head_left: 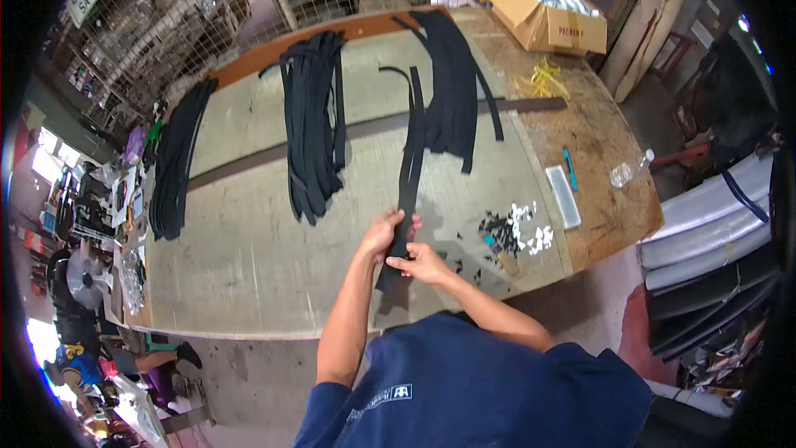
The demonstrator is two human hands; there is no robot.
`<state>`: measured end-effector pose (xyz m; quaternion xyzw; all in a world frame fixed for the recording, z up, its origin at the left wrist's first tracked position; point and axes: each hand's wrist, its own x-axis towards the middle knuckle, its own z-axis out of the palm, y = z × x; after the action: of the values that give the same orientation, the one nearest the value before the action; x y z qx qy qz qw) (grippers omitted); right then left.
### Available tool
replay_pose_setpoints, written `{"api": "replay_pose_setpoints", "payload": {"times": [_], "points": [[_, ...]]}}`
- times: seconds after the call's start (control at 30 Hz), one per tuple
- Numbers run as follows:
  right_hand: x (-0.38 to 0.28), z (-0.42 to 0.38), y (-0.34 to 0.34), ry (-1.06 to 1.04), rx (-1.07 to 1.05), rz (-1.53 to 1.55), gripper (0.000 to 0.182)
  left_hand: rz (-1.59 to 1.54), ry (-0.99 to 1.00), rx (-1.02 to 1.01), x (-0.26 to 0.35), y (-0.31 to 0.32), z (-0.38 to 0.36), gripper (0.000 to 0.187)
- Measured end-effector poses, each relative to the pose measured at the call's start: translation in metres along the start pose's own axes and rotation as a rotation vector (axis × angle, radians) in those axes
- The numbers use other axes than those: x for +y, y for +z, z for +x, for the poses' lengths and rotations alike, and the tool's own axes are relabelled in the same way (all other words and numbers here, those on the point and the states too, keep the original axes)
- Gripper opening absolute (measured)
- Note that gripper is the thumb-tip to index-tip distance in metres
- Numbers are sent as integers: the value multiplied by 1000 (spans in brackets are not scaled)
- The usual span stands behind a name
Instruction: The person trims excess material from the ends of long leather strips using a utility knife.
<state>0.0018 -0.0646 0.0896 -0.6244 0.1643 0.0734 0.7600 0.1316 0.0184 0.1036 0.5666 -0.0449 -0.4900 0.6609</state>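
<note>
In the head view, black strips (411,172) are gripped by the closed fingers of both the left hand (382,232) and the right hand (424,265), over the middle of the table's (240,290) near edge. A bundle (177,162) is laid along the left edge, another (311,124) in the middle, and a third (450,87) by the far edge. Scraps (520,217) are scattered toward the near right corner.

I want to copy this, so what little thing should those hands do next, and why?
Maybe the left hand should slide up the black strips and press them together, because it and the right hand hold only the near part, while the far tips spread apart.
</note>
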Motion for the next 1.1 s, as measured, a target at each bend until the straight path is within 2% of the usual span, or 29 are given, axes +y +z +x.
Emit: {"api": "replay_pose_setpoints", "payload": {"times": [0.03,0.07,0.1,0.13,0.17,0.2,0.23,0.27,0.3,0.33,0.4,0.47,0.5,0.57,0.63,0.7,0.73,0.77,0.83,0.87,0.93,0.97,1.0,1.07,1.1], "points": [[8,-3,7,-46,-85,35,31,-39,7,26,0,-2,-9,25],[14,-7,8,32,-63,25,38,-41,-6,-32,-3,-11,-17,25],[11,-12,10,-2,-18,155,46,-44,-9,-89,-2,-22,-24,24],[20,-3,5,131,-17,271,50,-28,-11,-129,-1,-30,-35,27],[-6,-10,16,118,64,478,54,-21,-1,-141,2,-32,-48,29],[13,10,10,146,-27,673,61,-15,12,-152,6,-33,-61,31],[1,16,12,180,-4,755,66,-9,24,-162,9,-35,-74,33],[0,32,5,185,-81,776,66,-14,14,-219,13,-40,-84,42],[-14,46,12,177,1,890,65,18,13,-235,15,-45,-94,45],[-36,47,12,146,-130,941,53,50,12,-252,15,-51,-105,47],[-36,89,12,151,-18,1098,36,105,2,-281,14,-64,-126,52],[-34,127,-9,11,-57,1134,24,218,-37,-270,16,-84,-156,50],[-44,139,-20,9,-28,1222,21,278,-56,-269,15,-97,-170,49],[-59,150,-49,-114,-72,1152,14,532,-66,-144,4,-138,-199,42],[-75,141,-71,-209,-134,1151,12,456,-232,-13,-3,-182,-228,38],[-87,112,-78,-311,28,1020,14,830,-81,127,-28,-243,-249,31],[-84,96,-83,-377,-18,989,25,997,-172,206,-16,-249,-260,30],[-82,79,-83,-369,18,989,25,1166,-257,290,-2,-253,-269,30],[-73,44,-73,-351,74,996,26,1596,-219,422,-1,-291,-276,30],[-58,31,-71,-385,25,911,24,1713,-230,471,2,-306,-279,31],[-40,-4,-47,-318,82,840,23,1850,-264,541,13,-338,-281,32],[-28,-17,-33,-249,25,897,25,1871,-292,553,18,-356,-281,32],[-14,-26,-21,-206,-43,828,28,1894,-317,563,22,-366,-279,33],[24,-32,8,-88,-76,832,36,1929,-507,641,28,-369,-269,37],[35,-38,21,101,6,886,42,1945,-599,678,29,-370,-261,40]]}}
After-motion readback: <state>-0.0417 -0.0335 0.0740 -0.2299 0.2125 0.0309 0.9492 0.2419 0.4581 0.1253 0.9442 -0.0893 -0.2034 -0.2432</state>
